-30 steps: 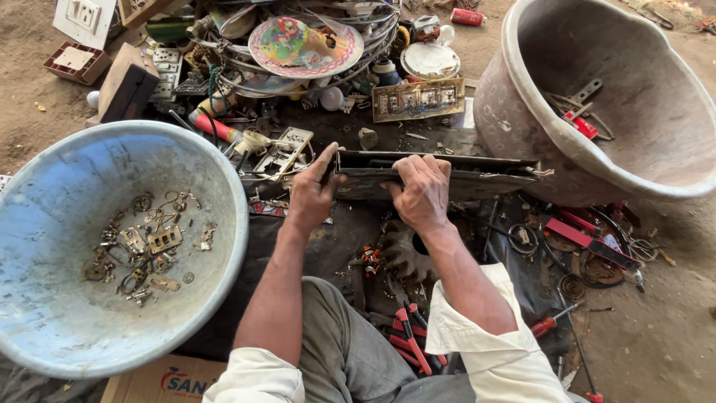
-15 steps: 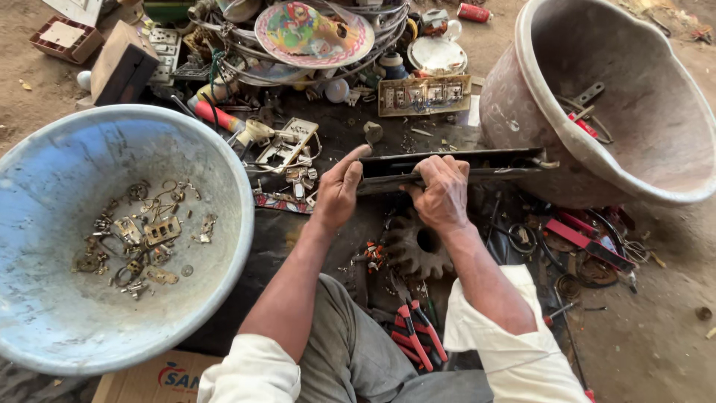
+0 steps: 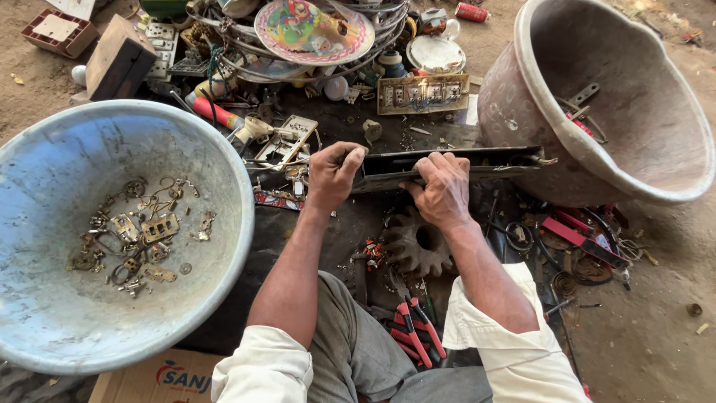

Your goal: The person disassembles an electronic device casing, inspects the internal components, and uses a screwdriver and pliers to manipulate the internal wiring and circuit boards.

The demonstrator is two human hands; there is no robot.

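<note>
Left hand (image 3: 332, 175) now clamps black metal strip (image 3: 447, 163) w/ right hand (image 3: 441, 190), brown carton (image 3: 160, 377) below

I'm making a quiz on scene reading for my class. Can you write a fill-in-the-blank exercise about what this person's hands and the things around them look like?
1. Both the left hand and the right hand grip a long dark metal ____.
2. The blue basin holds small ____ parts.
3. Below the right hand lies a toothed ____.
4. The red-handled pliers lie between the person's ____.

Missing words: bar; metal; gear; legs
</note>
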